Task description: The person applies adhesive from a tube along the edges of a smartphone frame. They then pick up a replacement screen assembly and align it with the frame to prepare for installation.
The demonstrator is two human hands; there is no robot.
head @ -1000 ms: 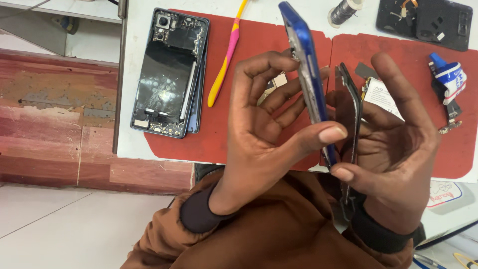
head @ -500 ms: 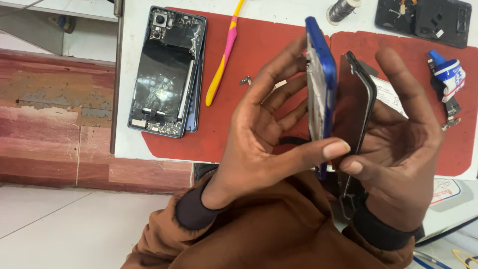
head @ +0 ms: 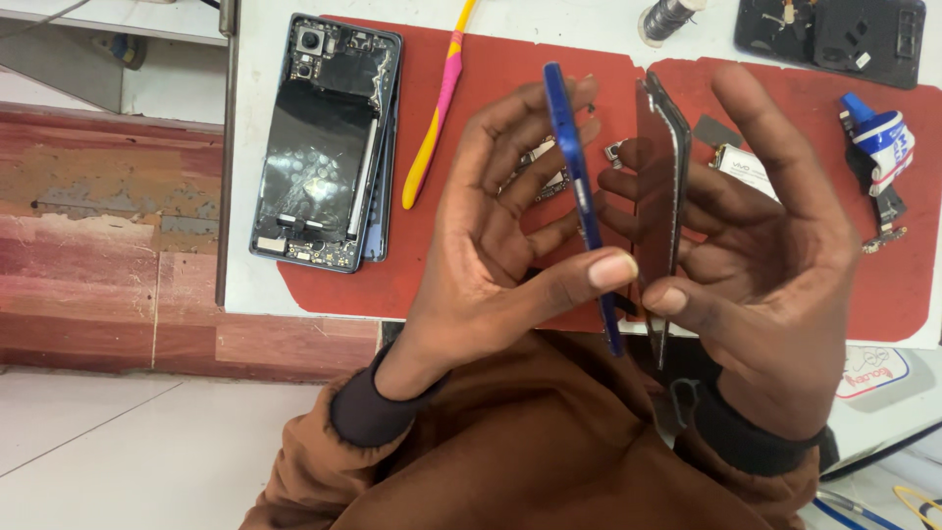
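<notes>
looks like a phone repair bench in a small workshop. there's a red work mat (head: 461, 265) on a white table (head: 257, 147), an opened-up phone (head: 324, 142) lying on it with its insides showing, a pink and yellow pry tool (head: 437, 108), a spool of solder wire (head: 669, 18), loose little parts (head: 888, 211) and a black socket board (head: 834, 34) at the back.

Both forearms rise from brown sleeves with dark cuffs, palms turned toward each other. The left hand (head: 491, 245) has its fingers spread and curled, thumb stretched rightward. The right hand (head: 775, 265) is open, fingers upright, its thumb tip apparently nearly meeting the left thumb.
</notes>
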